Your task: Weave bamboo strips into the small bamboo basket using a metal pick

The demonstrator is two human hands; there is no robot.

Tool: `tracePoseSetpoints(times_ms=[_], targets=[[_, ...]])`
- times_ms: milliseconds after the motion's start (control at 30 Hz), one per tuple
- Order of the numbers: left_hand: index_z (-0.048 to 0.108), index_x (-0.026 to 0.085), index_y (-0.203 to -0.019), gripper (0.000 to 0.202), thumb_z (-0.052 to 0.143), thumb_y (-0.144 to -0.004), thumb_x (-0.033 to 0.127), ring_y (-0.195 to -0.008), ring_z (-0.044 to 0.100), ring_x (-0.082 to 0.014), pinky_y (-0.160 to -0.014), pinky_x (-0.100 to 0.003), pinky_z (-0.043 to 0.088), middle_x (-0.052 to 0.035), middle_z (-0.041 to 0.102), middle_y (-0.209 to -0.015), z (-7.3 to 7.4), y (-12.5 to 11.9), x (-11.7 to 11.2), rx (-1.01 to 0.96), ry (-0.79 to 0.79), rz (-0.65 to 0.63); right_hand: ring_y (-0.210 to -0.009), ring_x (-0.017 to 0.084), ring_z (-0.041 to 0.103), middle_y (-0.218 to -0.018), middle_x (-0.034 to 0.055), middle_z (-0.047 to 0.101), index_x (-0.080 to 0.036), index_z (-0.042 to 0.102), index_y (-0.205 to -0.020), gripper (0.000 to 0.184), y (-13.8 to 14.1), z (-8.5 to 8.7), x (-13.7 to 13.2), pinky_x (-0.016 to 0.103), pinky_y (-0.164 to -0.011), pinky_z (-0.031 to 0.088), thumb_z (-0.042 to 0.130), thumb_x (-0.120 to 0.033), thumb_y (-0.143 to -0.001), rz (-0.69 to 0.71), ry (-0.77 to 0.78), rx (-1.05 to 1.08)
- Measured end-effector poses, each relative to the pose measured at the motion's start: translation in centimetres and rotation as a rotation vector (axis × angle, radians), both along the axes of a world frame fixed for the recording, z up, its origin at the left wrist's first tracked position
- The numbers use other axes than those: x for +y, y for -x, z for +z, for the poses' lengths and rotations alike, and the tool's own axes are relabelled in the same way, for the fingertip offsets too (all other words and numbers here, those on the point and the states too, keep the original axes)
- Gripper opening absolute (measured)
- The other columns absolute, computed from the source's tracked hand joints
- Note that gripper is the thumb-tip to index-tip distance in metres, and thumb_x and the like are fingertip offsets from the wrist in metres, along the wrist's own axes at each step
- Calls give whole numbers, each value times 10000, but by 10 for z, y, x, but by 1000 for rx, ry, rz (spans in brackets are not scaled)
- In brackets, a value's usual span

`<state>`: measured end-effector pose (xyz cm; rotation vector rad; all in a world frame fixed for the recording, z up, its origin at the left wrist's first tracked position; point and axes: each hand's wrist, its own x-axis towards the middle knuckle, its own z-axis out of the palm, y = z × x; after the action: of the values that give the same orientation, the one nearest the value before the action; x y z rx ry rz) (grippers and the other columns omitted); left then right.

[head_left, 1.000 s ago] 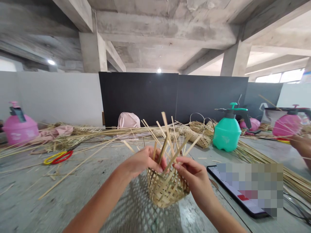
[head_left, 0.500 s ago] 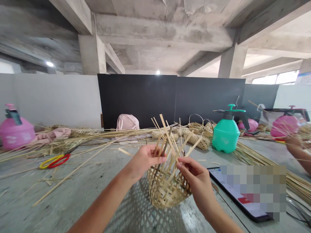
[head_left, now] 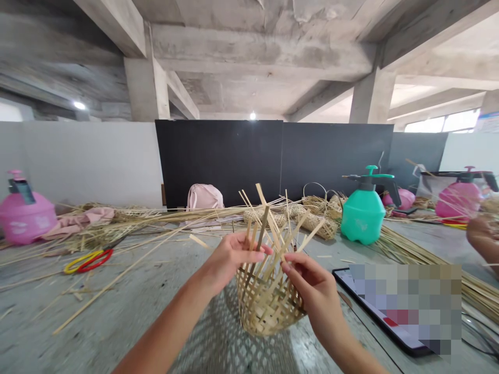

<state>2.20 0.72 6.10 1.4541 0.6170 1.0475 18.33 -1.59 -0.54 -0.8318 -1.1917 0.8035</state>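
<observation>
A partly woven bamboo basket (head_left: 268,311) rests on the grey table in front of me, loose strips fanning up from its rim. At the rim's left side, my left hand (head_left: 237,257) is closed, thumb and fingers pinching upright bamboo strips (head_left: 262,228), one of them darker than the rest. My right hand (head_left: 312,275) pinches a pale bamboo strip at the right side of the rim, its fingertips close to the left ones. Part of the basket's upper wall is hidden behind both hands.
Red-and-yellow-handled scissors (head_left: 89,261) lie at left. A phone (head_left: 382,306) lies at right, near a green spray bottle (head_left: 362,213). Woven baskets (head_left: 317,223) and long bamboo strips (head_left: 152,218) spread across the back. A pink spray bottle (head_left: 27,215) stands far left; another person's arm (head_left: 483,239) shows far right.
The left fingers have shifted slightly, and the darker strip now stands more clearly apart from its neighbours. My right hand keeps its pinch in nearly the same place.
</observation>
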Motion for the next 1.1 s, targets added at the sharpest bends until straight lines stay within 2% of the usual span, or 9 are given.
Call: tracePoseSetpoints(times_ms=[100, 200, 300, 500, 767, 933, 1100], targets=[[690, 139, -706, 113, 701, -642, 230, -713, 543, -138, -708, -276, 381, -50, 664, -781, 0, 0, 1, -20, 21, -13, -607, 144, 500, -703, 12, 632, -222, 698, -729, 125, -1, 2, 1, 274, -575, 400, 679, -322, -656, -52, -40, -33], [699, 133, -734, 184, 731, -637, 285, -652, 513, -114, -676, -261, 376, -42, 645, -755, 0, -1, 1, 1, -19, 2, -594, 138, 490, -674, 9, 609, -219, 704, -721, 113, -3, 2, 1, 266, -548, 395, 683, -303, -649, -42, -48, -24], [692, 134, -778, 253, 718, -650, 350, -647, 519, -112, -662, -253, 384, -29, 623, -734, -1, -4, 1, -71, -11, -17, -578, 131, 468, -642, 2, 588, -220, 707, -741, 128, -4, 3, 2, 260, -529, 380, 680, -307, -652, -26, -35, -28], [633, 122, -667, 166, 653, -719, 278, -595, 511, -91, -599, -217, 395, 0, 573, -624, -8, -13, -1, -155, -7, 133, -617, 142, 493, -699, 12, 621, -217, 702, -771, 177, -6, 2, 4, 275, -574, 384, 686, -342, -647, 1, 26, -14], [588, 135, -683, 104, 605, -735, 224, -554, 509, -87, -550, -198, 396, 16, 570, -594, -8, -26, -11, -109, -101, 373, -660, 168, 536, -717, 23, 647, -220, 716, -724, 181, -7, 3, 4, 287, -606, 404, 718, -350, -597, -3, 55, 21], [573, 144, -698, 79, 575, -744, 209, -559, 508, -94, -544, -202, 402, 18, 568, -593, -9, -29, -12, -89, -169, 421, -658, 171, 550, -701, 28, 659, -217, 719, -700, 194, -5, 5, 2, 273, -590, 422, 742, -355, -566, 43, 101, 149], [530, 157, -695, 86, 542, -762, 209, -505, 479, -86, -501, -188, 374, 35, 544, -536, -9, -30, -14, -100, -187, 421, -676, 176, 562, -738, 34, 670, -213, 719, -741, 218, -4, 3, 3, 275, -606, 427, 745, -355, -578, 51, 107, 158]])
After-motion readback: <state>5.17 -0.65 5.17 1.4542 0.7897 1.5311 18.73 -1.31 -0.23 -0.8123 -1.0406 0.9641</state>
